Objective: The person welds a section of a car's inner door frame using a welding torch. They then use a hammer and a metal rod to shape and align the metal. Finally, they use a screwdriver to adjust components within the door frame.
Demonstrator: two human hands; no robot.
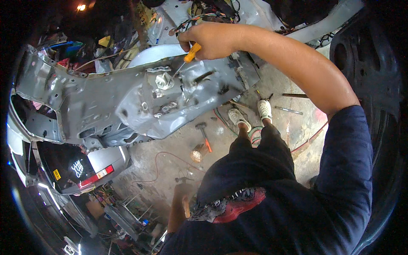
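My right hand (208, 39) is closed round the orange-yellow handle of a screwdriver (192, 53). Its thin shaft slants down to the left, and the tip is at or close to a grey sheet-metal car body panel (93, 102), beside a whitish metal bracket (164, 81). I cannot tell whether the tip touches. Low in the view, my left hand (182, 191) is wrapped round a hammer (186, 207) with a wooden handle. The hammer's small dark head shows above the fist, away from the panel.
On the concrete floor lie a hammer with an orange handle (207, 140), a brownish container (198, 153), a metal rod (289, 110) and hoses (256, 134). Wiring (212, 16) hangs behind the panel. A silver vehicle's rear (104, 163) stands at left; a dark panel (365, 63) at right.
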